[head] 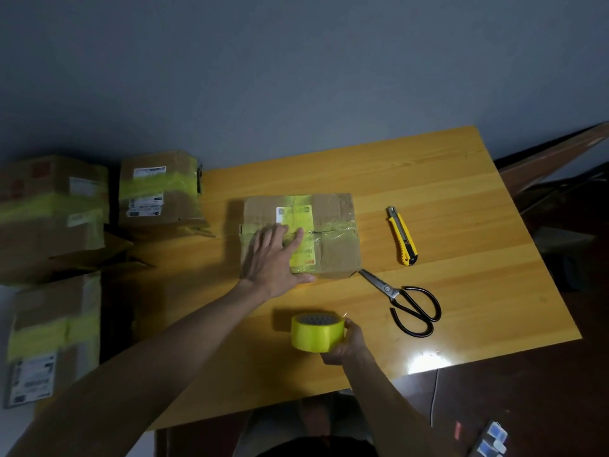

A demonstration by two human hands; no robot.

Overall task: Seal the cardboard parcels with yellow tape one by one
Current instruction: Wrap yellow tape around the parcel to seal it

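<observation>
The parcel (334, 255) I'm working on lies flat near the middle of the wooden table (461, 192), label up. Yellow tape runs front to back over the label, and a shiny film crosses the centre seam. In this dim light I can't tell whether that seam has a yellow strip. My left hand (275, 258) rests flat on the parcel's left half, fingers straight and slightly spread, thumb out along the near edge. My right hand (349, 341) curls round the yellow tape roll (314, 333), closer to me than the parcel, and I can see no free end pulled out. I'd judge this box partly sealed, with at least one strip left to lay. At the table's left stand other parcels (158, 192), all banded in yellow — done, by the look of them. Scissors (408, 305) and a yellow utility knife (402, 235) lie to the parcel's right, with no hand on them.
</observation>
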